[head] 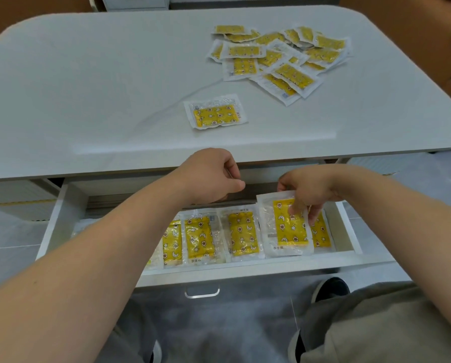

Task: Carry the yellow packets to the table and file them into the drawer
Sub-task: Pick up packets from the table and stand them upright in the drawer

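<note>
Yellow packet [288, 226] pinched by right hand [313, 188], fingers on its top edge, at right end of drawer [245, 271], overlapping filed row [241, 234]. Left hand [211, 176] clenched, empty, above drawer's back. Pile [279, 56] and single packet [215, 115] on tabletop [88, 87].

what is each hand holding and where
The right hand pinches a packet by its upper part. The left hand is curled and holds nothing visible.

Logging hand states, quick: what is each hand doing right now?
Left hand: fingers curled, holding nothing visible.
Right hand: pinching a yellow packet in the drawer.
</note>
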Tool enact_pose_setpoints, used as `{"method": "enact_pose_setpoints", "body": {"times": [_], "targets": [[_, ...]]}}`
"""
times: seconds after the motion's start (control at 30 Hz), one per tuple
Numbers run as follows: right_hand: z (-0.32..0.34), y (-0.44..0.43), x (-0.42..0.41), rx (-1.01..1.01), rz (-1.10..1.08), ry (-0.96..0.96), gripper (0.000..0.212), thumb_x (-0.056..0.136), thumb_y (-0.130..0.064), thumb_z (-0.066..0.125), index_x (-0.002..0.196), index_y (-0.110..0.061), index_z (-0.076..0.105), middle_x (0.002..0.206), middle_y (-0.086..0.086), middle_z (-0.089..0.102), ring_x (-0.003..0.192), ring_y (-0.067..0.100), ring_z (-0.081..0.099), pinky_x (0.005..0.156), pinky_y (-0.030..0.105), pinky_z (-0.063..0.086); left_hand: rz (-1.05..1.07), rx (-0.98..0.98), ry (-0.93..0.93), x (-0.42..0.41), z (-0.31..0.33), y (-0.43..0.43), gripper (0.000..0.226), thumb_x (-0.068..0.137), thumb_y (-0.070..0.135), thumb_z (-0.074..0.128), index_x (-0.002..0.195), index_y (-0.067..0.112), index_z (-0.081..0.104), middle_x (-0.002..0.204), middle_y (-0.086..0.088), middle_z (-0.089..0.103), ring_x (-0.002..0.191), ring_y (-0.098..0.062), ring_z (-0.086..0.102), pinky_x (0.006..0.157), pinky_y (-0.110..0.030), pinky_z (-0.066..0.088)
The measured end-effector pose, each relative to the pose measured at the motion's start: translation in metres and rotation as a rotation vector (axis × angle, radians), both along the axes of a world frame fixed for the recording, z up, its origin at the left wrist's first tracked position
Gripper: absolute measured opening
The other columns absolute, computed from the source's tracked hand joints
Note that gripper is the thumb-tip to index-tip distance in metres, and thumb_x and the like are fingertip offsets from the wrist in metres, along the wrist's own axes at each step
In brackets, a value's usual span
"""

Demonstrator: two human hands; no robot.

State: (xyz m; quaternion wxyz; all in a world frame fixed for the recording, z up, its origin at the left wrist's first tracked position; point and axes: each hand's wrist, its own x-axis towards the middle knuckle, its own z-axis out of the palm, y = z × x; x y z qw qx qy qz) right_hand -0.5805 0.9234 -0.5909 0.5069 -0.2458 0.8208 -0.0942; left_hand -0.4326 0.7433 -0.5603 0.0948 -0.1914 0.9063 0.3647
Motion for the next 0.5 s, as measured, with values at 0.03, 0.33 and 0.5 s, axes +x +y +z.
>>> {"method": "enact_pose_setpoints", "body": {"times": [0.03, 0.33, 0.5], "targets": [[-0.004, 0.001, 0.000, 0.016, -0.001, 0.012, 0.033, 0.090, 0.003, 0.071, 0.113, -0.014, 0.057, 0.107, 0.013, 0.072, 0.088, 0.030, 0.076, 0.068, 0.040, 0.065, 0.008, 0.004, 0.009, 0.000, 0.001, 0.000, 0.014, 0.090, 0.031, 0.074, 0.097, 0.023, 0.065, 0.087, 0.005, 0.072, 0.076, -0.010, 0.072, 0.076, -0.030, 0.058], [-0.038, -0.006, 0.013, 0.238, 0.361, 0.496, 0.026, 0.088, -0.032, 0.078, 0.102, -0.019, 0.060, 0.090, -0.001, 0.062, 0.085, 0.019, 0.066, 0.075, 0.032, 0.059, 0.071, -0.019, 0.147, 0.001, 0.002, -0.001, 0.006, 0.093, 0.026, 0.070, 0.096, 0.025, 0.064, 0.084, 0.009, 0.068, 0.078, -0.008, 0.068, 0.073, -0.025, 0.052], [-0.034, -0.013, 0.021, 0.310, 0.448, 0.564, 0.019, 0.089, -0.027, 0.073, 0.089, -0.019, 0.056, 0.085, -0.001, 0.061, 0.085, 0.019, 0.063, 0.080, 0.033, 0.056, 0.126, -0.045, 0.229, -0.002, 0.002, -0.003, 0.006, 0.093, 0.027, 0.068, 0.097, 0.027, 0.063, 0.092, 0.011, 0.067, 0.082, -0.008, 0.066, 0.072, -0.023, 0.051]]}}
